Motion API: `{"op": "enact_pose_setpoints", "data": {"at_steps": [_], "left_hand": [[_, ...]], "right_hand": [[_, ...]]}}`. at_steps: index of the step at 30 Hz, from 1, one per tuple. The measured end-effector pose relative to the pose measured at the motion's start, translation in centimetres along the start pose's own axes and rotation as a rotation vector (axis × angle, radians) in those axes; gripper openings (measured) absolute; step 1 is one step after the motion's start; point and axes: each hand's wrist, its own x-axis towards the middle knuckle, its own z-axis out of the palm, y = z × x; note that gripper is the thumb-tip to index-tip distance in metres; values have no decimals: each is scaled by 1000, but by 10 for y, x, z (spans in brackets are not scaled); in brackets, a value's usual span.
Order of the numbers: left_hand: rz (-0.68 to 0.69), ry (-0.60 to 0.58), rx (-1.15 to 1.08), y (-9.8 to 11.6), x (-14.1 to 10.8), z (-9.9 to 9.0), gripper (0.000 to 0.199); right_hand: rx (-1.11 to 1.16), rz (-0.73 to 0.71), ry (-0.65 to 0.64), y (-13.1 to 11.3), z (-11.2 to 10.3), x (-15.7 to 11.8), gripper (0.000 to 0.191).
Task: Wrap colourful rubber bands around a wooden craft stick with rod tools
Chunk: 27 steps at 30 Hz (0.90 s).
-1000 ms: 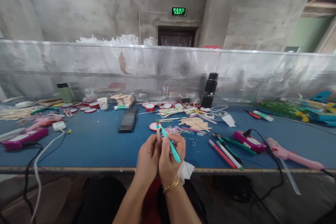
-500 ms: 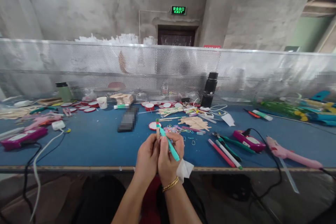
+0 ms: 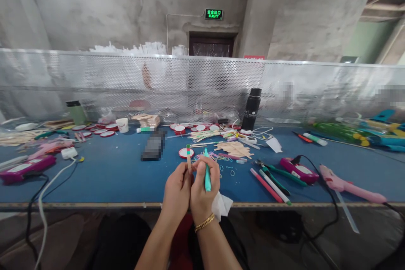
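Observation:
My left hand (image 3: 177, 187) pinches a narrow wooden stick (image 3: 189, 158) that stands upright, with green, red and teal bands at its top. Close against it, my right hand (image 3: 205, 181) is closed round a turquoise marker (image 3: 207, 173), whose top end points up and away from the stick. A crumpled white tissue (image 3: 222, 206) shows beside my right wrist. Just beyond the hands lie a round red-rimmed piece (image 3: 186, 152), a heap of small coloured bands (image 3: 205, 156) and a pile of bare wooden sticks (image 3: 234, 149).
On the blue table (image 3: 104, 168) are a dark phone (image 3: 153, 145), a black bottle (image 3: 252, 109), a white cup (image 3: 122, 125), red and white markers (image 3: 266, 184), green-handled pliers (image 3: 276, 179) and a pink glue gun (image 3: 349, 185). A perforated metal screen (image 3: 171, 76) stands behind.
The turquoise marker has come away from the stick's coloured end and swung more upright, slightly to the right. Both hands keep their holds.

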Motion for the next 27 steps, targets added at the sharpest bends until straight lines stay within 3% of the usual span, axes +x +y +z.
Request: {"op": "enact_pose_setpoints", "data": {"at_steps": [11, 16, 27], "left_hand": [[-13, -1, 8, 4, 2, 0, 28], [-22, 0, 18, 5, 3, 0, 28], [-1, -24, 3, 5, 9, -2, 26]], "right_hand": [[-40, 60, -5, 4, 3, 2, 27], [-50, 83, -64, 4, 3, 5, 26], [-25, 77, -112, 4, 3, 9, 12]]}}
